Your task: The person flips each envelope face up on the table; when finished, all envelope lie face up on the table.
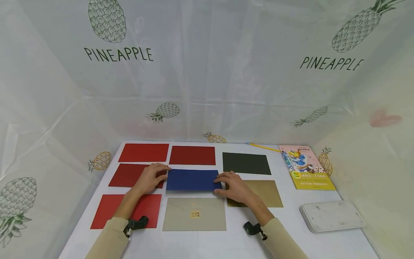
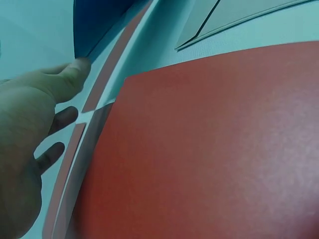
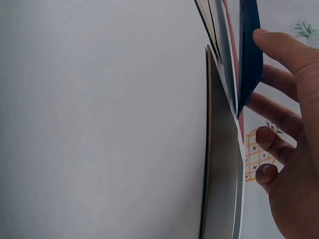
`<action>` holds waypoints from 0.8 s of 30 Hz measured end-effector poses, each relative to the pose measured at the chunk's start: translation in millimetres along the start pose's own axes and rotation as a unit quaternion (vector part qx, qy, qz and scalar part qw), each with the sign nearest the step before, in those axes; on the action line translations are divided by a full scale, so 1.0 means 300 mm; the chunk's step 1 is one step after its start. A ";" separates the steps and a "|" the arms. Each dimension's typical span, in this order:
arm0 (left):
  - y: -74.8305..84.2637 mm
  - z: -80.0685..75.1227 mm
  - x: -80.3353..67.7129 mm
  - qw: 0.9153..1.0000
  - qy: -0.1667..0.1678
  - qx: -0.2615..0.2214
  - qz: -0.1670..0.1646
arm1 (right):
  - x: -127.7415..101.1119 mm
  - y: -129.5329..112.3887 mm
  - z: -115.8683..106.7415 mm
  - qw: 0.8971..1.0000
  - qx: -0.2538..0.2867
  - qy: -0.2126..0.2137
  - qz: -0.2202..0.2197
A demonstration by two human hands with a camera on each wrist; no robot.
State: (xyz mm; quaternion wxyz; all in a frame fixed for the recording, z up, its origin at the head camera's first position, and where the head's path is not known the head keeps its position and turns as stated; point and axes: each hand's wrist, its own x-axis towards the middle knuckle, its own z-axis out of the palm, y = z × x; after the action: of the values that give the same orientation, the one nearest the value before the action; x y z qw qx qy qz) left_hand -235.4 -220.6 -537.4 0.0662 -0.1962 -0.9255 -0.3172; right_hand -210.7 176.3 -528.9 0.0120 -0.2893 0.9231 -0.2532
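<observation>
A flat blue card (image 1: 193, 180) is held by its two short ends, and its near edge casts a shadow on the table. My left hand (image 1: 151, 178) pinches the left end, fingertips at the far corner; in the left wrist view the thumb of this hand (image 2: 30, 114) meets the card's corner (image 2: 99, 20). On the right end, my right hand (image 1: 236, 187) holds the card between thumb and fingers. The right wrist view shows that thumb on one face of the card (image 3: 250, 55), with fingers behind it. A gold card (image 1: 265, 192) lies under the right hand.
Several red cards (image 1: 143, 152) lie left and behind. A grey card with a small gold mark (image 1: 174, 219) is in front, a dark green card (image 1: 245, 163) behind right. A pencil (image 1: 263, 147), a picture book (image 1: 312, 181) and a white case (image 1: 333, 216) lie rightward.
</observation>
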 end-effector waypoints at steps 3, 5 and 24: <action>0.002 -0.004 -0.005 1.000 0.005 -0.015 0.000 | -0.006 0.001 -0.006 1.000 0.014 0.008 -0.005; 0.005 -0.006 -0.007 1.000 0.009 -0.023 0.001 | -0.009 0.004 -0.009 1.000 0.020 0.014 -0.012; 0.027 -0.021 -0.031 0.997 0.036 -0.062 -0.017 | -0.004 -0.003 -0.037 0.985 0.136 0.106 0.022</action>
State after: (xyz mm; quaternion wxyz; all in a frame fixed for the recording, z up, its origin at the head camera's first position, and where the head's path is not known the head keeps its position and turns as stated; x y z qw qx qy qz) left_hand -223.7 -221.6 -530.0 0.0814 -0.1728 -0.9042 -0.3820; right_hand -211.2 181.4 -518.9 -0.0412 -0.2360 0.8824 -0.4049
